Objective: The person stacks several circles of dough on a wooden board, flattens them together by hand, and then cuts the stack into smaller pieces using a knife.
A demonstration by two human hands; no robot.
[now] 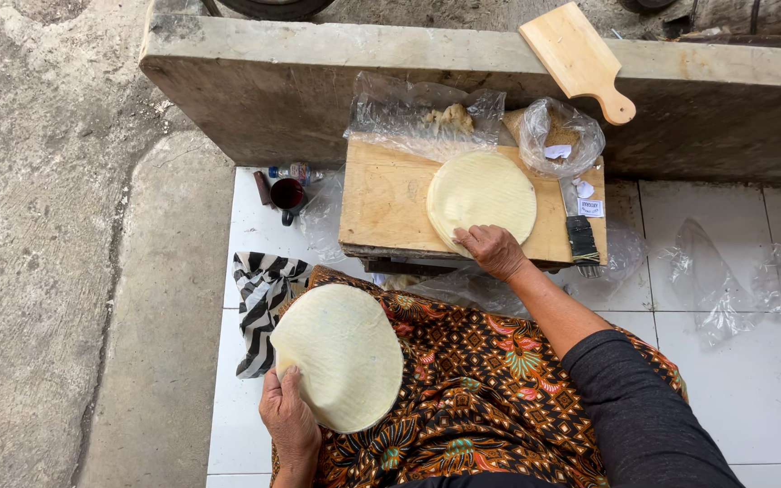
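Head view: a pale round sheet (338, 354) is held over the patterned cloth on the lap by the left hand (287, 421), whose fingers are closed on its lower edge. A second pale disc (482, 195) lies on the low wooden table (381, 203), and its near rim is pressed by the right hand (494, 250), fingers curled down on it; whether it is pinched or only touched cannot be told.

It is judged that the held sheet, gripped at one edge only, could sag or tear, and that the disc on the table could be dragged off the front edge.

A crumpled clear bag (418, 113) with a lumpy content lies at the table's back edge, a second clear bag (560, 136) with a small white label beside it. A small white tag (591, 208) lies by a dark brush (581, 237). More clear plastic (725, 289) lies on the white tiles.
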